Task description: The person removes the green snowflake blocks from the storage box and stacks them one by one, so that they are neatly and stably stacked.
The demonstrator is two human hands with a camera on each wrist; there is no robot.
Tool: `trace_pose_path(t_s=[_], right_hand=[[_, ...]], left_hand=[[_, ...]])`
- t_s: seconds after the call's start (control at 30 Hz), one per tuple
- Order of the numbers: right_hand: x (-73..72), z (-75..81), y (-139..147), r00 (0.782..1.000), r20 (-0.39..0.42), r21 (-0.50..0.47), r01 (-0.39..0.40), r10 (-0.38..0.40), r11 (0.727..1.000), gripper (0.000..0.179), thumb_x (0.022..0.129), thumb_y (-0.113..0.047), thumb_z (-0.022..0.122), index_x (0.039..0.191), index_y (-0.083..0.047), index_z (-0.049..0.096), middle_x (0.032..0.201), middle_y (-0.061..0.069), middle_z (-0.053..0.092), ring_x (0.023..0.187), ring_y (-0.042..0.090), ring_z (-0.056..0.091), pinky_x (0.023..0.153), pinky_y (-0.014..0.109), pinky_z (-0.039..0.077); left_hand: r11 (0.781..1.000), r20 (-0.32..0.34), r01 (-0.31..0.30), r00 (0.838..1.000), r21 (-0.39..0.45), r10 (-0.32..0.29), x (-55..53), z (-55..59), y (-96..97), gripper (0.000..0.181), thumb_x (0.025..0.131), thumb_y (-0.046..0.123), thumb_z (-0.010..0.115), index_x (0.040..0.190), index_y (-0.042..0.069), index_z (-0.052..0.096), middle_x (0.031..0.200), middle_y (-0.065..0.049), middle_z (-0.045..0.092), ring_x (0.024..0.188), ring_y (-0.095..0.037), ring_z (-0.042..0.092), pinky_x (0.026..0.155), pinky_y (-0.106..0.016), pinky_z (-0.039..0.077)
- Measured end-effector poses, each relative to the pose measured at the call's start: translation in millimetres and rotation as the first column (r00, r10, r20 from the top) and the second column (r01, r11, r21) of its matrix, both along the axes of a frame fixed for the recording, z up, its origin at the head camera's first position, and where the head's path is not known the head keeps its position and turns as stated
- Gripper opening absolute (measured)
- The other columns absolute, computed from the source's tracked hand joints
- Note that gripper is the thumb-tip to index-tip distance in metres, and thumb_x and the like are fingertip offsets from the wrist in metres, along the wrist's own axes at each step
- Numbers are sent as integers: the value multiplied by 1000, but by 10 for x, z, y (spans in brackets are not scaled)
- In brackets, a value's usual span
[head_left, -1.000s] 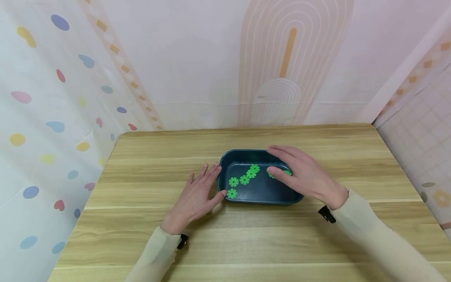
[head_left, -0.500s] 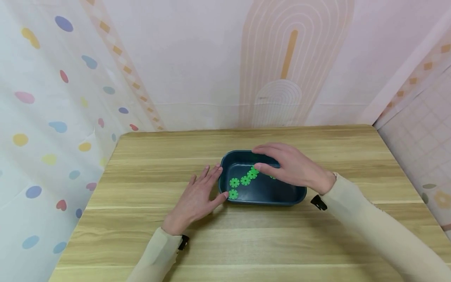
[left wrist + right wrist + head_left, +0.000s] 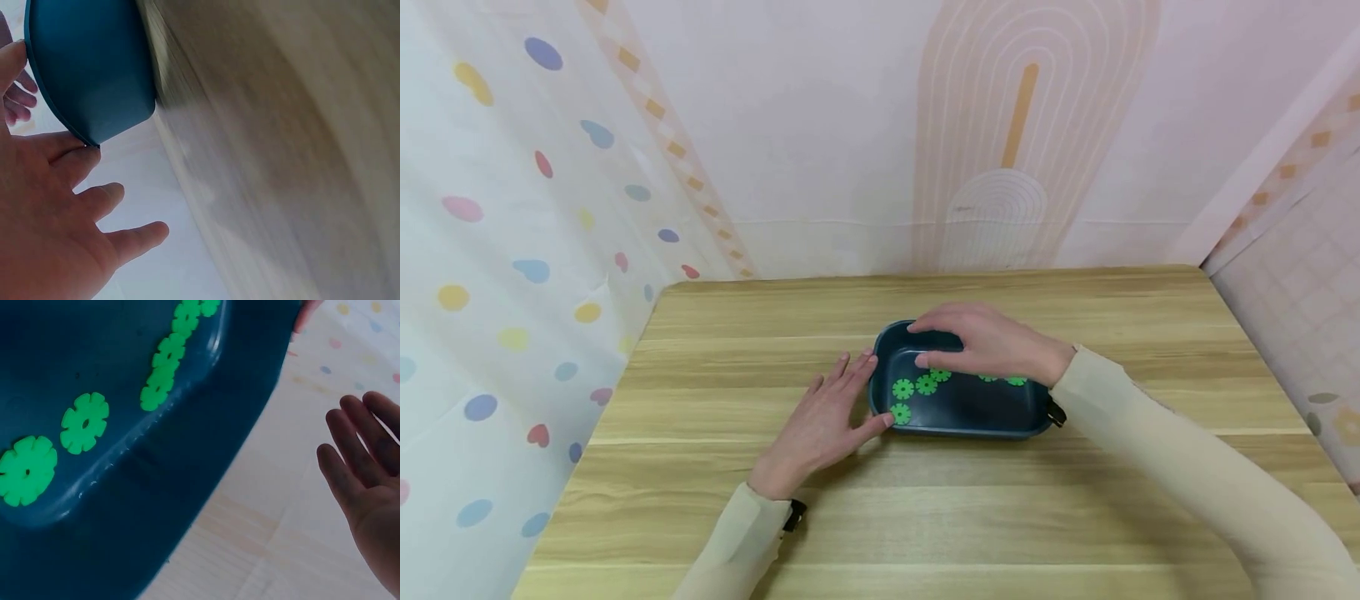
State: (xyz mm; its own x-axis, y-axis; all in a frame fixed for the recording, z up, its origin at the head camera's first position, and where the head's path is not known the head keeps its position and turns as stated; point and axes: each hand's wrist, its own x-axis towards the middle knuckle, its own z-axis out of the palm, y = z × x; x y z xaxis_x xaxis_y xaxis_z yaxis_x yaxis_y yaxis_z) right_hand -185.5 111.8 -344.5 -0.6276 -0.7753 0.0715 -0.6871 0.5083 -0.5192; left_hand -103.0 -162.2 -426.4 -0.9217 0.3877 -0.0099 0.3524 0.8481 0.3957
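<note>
In the head view, the dark blue tray (image 3: pixel 970 408) with its green notched discs (image 3: pixel 902 389) sits at mid-frame on the bench (image 3: pixel 880 517). Reaching from lower left, the left hand (image 3: pixel 820 428) lies spread, straight fingers and thumb touching the tray's left end. From lower right, the right hand (image 3: pixel 992 342) hangs above the tray, fingers and thumb parted, grasping nothing.

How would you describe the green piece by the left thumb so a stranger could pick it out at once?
On the wooden table sits a dark blue tray, with the left hand at its left end. In the tray's near left corner, beside that hand's thumb, lies a flat, notched green disc. The other visible discs all lie farther from the tray's near edge.
</note>
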Motion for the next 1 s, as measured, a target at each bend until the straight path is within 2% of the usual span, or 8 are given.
trace_pose_path(t_s=[0.27,0.5,0.7,1.0], right_hand=[[-123,-163,-108,995,40,46,-94,92,995,51,99,-40,72,138,-8,67,139,6,65,132,26,57,113,48,45],[-180,-338,-186,985,90,61,-150,144,987,45,97,-28,76,135,-5,68,134,4,66,127,22,60,110,45,48],[-213,-460,-234,979,122,74,-176,166,982,44,96,-22,78,135,-4,67,133,4,65,126,19,60,109,41,49],[-256,-646,-302,976,116,111,-196,183,974,43,96,-25,78,133,-5,69,127,4,66,117,16,61,105,38,51]], left_hand=[[1000,23,6,1000,-2,-6,-5,14,11,92,98,64,59,166,13,24,171,-6,23,158,-33,12,121,-67,21],[1000,41,2,999,9,-2,-1,14,21,92,98,63,61,166,13,24,171,-5,22,158,-33,12,121,-66,22],[1000,47,-3,999,19,2,-1,18,29,93,97,64,61,166,14,24,171,-5,23,158,-34,13,120,-67,24],[1000,35,0,999,17,0,-3,21,31,92,97,62,63,166,14,25,170,-5,25,158,-35,15,120,-66,25]])
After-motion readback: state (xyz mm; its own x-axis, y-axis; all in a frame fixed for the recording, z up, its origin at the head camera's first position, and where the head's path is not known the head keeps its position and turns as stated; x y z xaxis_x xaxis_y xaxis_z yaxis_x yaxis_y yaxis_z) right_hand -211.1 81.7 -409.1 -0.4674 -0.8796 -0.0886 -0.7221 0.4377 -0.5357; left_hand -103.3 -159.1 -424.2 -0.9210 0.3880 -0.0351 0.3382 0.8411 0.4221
